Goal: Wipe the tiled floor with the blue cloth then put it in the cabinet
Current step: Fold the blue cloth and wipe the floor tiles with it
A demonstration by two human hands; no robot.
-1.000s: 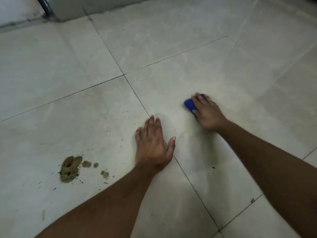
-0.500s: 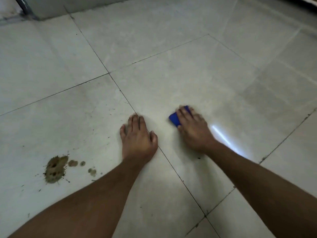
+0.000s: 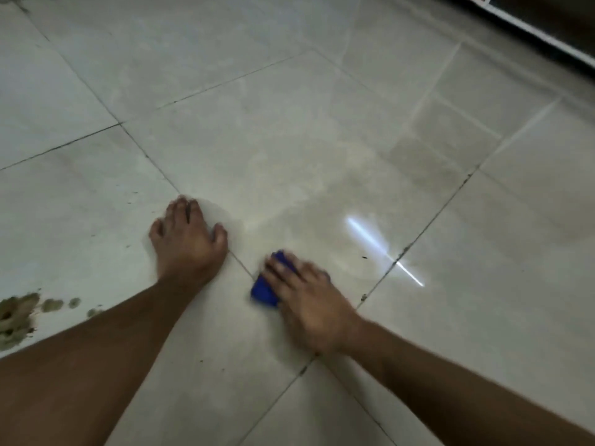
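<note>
Wiping step: right hand (image 3: 309, 304) presses cloth (image 3: 262, 292) flat on floor (image 3: 322, 140); left hand (image 3: 186, 243) braces, fingers relaxed (brown stain (image 3: 16, 320) nxt).

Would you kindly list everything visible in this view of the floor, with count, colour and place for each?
tiled floor: one, pale grey-beige with dark grout lines, fills the view
blue cloth: one, blue, on the floor under the right hand, beside a grout line
brown stain: one patch with small spots, brownish-green, left edge
light streak: one, white reflection, right of the cloth
white-edged fixture: one, white edge with dark interior, top right corner; what it is cannot be told
left hand: one, resting on the floor, left of the cloth
right hand: one, blurred, pressing on the cloth
</note>
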